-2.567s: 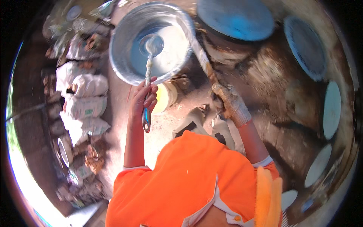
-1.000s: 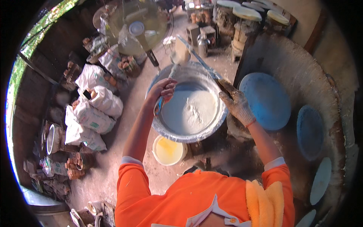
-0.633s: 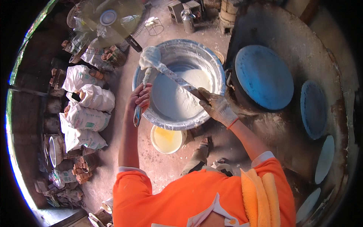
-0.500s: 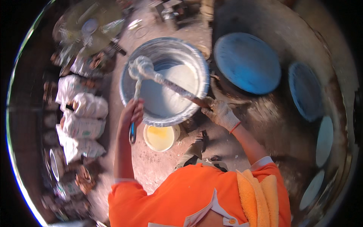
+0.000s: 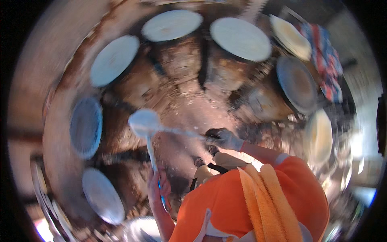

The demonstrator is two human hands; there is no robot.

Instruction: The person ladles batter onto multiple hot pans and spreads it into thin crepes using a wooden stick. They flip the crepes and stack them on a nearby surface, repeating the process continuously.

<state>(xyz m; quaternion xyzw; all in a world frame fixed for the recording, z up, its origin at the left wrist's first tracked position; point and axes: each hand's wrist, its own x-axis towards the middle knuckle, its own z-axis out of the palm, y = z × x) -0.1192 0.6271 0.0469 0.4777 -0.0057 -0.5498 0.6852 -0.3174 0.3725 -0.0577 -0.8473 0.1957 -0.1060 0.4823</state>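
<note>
The picture is motion-blurred. My right hand (image 5: 223, 139), coated in pale batter, grips the long handle of a ladle (image 5: 143, 121) whose white-coated bowl hangs out to the left over the brown clay stove (image 5: 181, 101). My left hand (image 5: 157, 185) holds a blue-handled scraper (image 5: 152, 155) upright, with its tip against the ladle's bowl. Several round pale discs ring the stove, the nearest being a blue-white disc (image 5: 85, 127) to the left of the ladle.
More round discs (image 5: 240, 38) lie along the far side and right. A striped cloth (image 5: 326, 60) hangs at the upper right. The rim of a metal basin (image 5: 139, 230) shows at the bottom edge. An orange towel (image 5: 268, 201) lies over my shoulder.
The view has swung away from the metal basin of white batter to the clay stove. The ladle and the scraper have come out of the basin and are now over the stove.
</note>
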